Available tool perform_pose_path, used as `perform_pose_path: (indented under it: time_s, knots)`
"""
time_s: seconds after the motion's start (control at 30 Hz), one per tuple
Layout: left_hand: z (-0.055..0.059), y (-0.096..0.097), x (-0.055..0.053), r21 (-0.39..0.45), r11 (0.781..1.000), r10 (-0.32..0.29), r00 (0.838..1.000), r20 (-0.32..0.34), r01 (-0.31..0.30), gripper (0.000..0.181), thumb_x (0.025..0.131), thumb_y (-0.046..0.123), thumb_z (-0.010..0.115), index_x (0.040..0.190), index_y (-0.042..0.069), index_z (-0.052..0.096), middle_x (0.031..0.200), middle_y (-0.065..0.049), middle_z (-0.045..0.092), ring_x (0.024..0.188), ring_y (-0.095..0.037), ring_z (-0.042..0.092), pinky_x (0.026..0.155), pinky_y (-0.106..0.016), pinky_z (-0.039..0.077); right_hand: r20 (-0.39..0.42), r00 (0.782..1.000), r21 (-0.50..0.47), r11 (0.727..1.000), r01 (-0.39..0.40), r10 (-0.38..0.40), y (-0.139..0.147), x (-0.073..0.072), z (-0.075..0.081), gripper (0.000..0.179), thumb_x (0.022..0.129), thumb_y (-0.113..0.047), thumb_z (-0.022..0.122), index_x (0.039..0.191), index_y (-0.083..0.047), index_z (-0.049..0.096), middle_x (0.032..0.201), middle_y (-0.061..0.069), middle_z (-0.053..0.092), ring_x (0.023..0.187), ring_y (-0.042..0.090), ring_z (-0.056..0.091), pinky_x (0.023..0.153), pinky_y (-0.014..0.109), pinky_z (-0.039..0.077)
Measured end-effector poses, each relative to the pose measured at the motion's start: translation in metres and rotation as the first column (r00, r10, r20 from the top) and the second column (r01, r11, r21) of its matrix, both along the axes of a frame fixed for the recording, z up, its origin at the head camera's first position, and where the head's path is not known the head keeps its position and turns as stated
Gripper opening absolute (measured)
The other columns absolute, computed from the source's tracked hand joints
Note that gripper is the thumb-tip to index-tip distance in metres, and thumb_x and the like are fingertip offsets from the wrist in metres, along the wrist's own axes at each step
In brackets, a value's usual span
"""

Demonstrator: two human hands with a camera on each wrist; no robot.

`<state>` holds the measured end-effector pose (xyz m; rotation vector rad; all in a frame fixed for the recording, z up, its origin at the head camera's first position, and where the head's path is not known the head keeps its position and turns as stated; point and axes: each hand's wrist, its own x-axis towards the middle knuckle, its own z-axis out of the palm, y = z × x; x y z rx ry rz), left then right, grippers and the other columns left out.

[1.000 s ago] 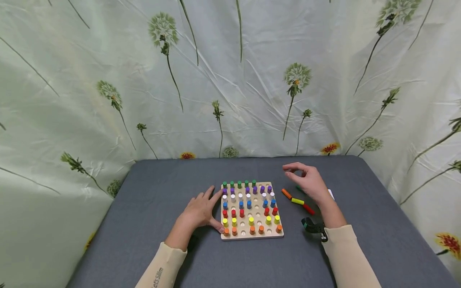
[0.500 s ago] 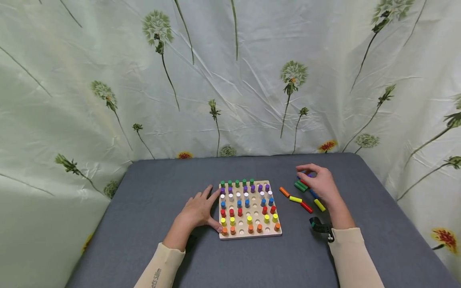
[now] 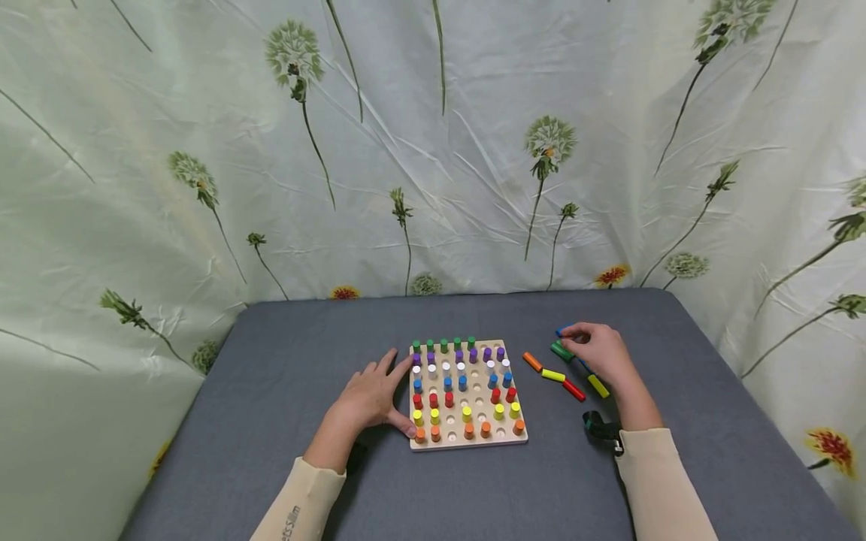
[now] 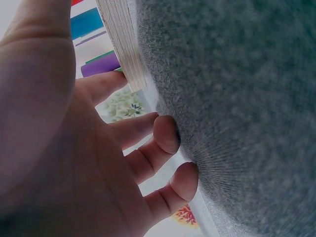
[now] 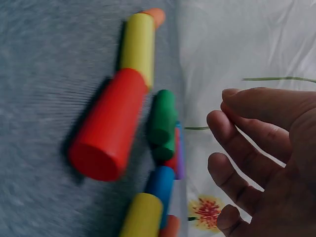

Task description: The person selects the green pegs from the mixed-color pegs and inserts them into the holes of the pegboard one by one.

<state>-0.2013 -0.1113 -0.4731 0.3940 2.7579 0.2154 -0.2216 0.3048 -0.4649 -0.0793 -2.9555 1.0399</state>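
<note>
My left hand (image 3: 368, 394) lies spread along the left side of a wooden pegboard (image 3: 467, 445), thumb by the near corner and fingers by the far one. In the left wrist view its index fingertip meets the board's edge (image 4: 123, 44). Rows of coloured pegs stand upright in the board, with some holes bare. My right hand (image 3: 598, 349) hovers over loose pegs right of the board, thumb and index finger close together near a green peg (image 3: 560, 350). Nothing shows between those fingertips in the right wrist view, where a red peg (image 5: 106, 133) lies closest.
An orange peg (image 3: 532, 361), a yellow peg (image 3: 553, 375) and the red one lie in a slanting line beside the board. Another yellow peg (image 3: 598, 386) and a blue peg (image 3: 563, 331) lie around the right hand. A flowered curtain (image 3: 473, 188) hangs behind the grey table (image 3: 325, 323).
My right hand first moved right, off the board's far right side, then lowered toward the loose pegs, its thumb and index finger drawing closer together. The left hand has stayed at the board.
</note>
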Motion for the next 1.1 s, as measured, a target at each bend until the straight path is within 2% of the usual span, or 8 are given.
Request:
perform_pose_path:
  time_s: [0.27, 0.43, 0.57, 0.77, 0.9, 1.1]
  knots:
    - [-0.002, -0.001, 0.0, 0.0, 1.0, -0.014, 1.0, -0.014, 0.014, 0.131, 0.063, 0.071, 0.092, 0.169, 0.026, 0.03, 0.176, -0.016, 0.026, 0.152, -0.044, 0.042, 0.12, -0.066, 0.038, 0.038, 0.999, 0.034, 0.999, 0.002, -0.004, -0.005, -0.001, -0.009, 0.025, 0.102, -0.018, 0.07, 0.12, -0.002, 0.077, 0.115, 0.021, 0.077, 0.093, 0.03, 0.07, 0.07, 0.034, 0.054]
    - [-0.002, 0.0, 0.001, 0.001, 1.0, -0.013, 1.0, -0.021, 0.013, 0.131, 0.062, 0.071, 0.093, 0.169, 0.025, 0.031, 0.176, -0.017, 0.026, 0.151, -0.044, 0.042, 0.12, -0.066, 0.039, 0.053, 0.998, 0.089, 0.996, 0.012, -0.017, -0.008, -0.002, -0.013, 0.025, 0.101, -0.018, 0.07, 0.119, -0.003, 0.078, 0.115, 0.02, 0.078, 0.099, 0.034, 0.071, 0.079, 0.044, 0.056]
    - [-0.002, 0.0, 0.001, -0.007, 1.0, -0.011, 1.0, -0.027, 0.01, 0.131, 0.062, 0.072, 0.093, 0.168, 0.025, 0.031, 0.175, -0.016, 0.027, 0.151, -0.043, 0.044, 0.119, -0.065, 0.04, 0.045, 0.999, 0.156, 0.988, 0.011, -0.018, -0.012, -0.005, -0.015, 0.024, 0.1, -0.019, 0.072, 0.118, -0.005, 0.08, 0.111, 0.017, 0.079, 0.097, 0.032, 0.07, 0.085, 0.049, 0.053]
    - [-0.003, 0.001, 0.0, -0.015, 1.0, 0.0, 1.0, -0.014, 0.0, 0.131, 0.062, 0.073, 0.091, 0.169, 0.026, 0.031, 0.176, -0.016, 0.027, 0.151, -0.043, 0.043, 0.12, -0.065, 0.041, 0.054, 0.998, 0.248, 0.968, -0.04, 0.027, -0.02, -0.007, -0.015, 0.021, 0.098, -0.018, 0.075, 0.115, -0.007, 0.081, 0.104, 0.011, 0.079, 0.098, 0.035, 0.069, 0.095, 0.057, 0.048]
    - [-0.003, 0.0, 0.001, -0.009, 1.0, 0.001, 1.0, -0.016, -0.001, 0.131, 0.062, 0.072, 0.092, 0.169, 0.025, 0.031, 0.175, -0.016, 0.027, 0.151, -0.043, 0.043, 0.12, -0.065, 0.04, 0.047, 0.998, 0.266, 0.962, -0.055, 0.044, -0.024, -0.007, -0.017, 0.023, 0.098, -0.018, 0.076, 0.117, -0.006, 0.081, 0.104, 0.011, 0.079, 0.101, 0.036, 0.067, 0.093, 0.056, 0.047]
    - [-0.004, 0.0, 0.001, -0.001, 1.0, -0.005, 1.0, -0.027, 0.005, 0.131, 0.062, 0.072, 0.092, 0.168, 0.026, 0.032, 0.175, -0.016, 0.028, 0.15, -0.042, 0.044, 0.119, -0.065, 0.04, 0.044, 0.997, 0.271, 0.96, -0.073, 0.063, -0.028, -0.009, -0.018, 0.029, 0.1, -0.018, 0.072, 0.126, -0.007, 0.078, 0.113, 0.014, 0.076, 0.104, 0.034, 0.064, 0.089, 0.053, 0.05]
